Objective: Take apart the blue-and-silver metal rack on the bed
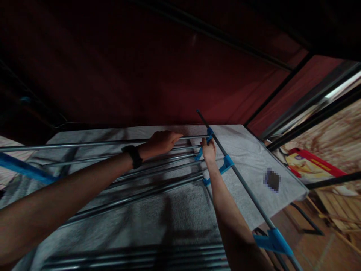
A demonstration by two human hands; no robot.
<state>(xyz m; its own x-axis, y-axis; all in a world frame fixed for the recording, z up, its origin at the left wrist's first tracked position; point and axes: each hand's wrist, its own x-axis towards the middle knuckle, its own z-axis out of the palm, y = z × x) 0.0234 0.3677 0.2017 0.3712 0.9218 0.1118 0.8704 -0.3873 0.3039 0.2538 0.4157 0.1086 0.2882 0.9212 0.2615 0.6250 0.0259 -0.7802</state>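
Observation:
A frame of grey metal tubes and blue plastic connectors lies over a cloth-covered table. My left hand (161, 143), with a black band on the wrist, is closed around the rearmost long metal tube (93, 143). That tube's right end meets a blue plastic connector (210, 131) on a slanting upright tube (248, 192). Just below this joint, my right hand (209, 150) is closed on the connector's lower arm; its fingertips are partly hidden. Nearer to me on the same upright is a second blue connector (228, 162), and a third blue connector (276, 241) sits near its lower end.
Several loose tubes (135, 259) lie along the table's near edge. The grey cloth (180, 222) covers the tabletop. A blurred dark object (272, 180) rests at the right. Behind stands a dark red sheet (180, 94). A red and yellow package (313, 163) lies beyond the table, beside wooden slats (338, 207).

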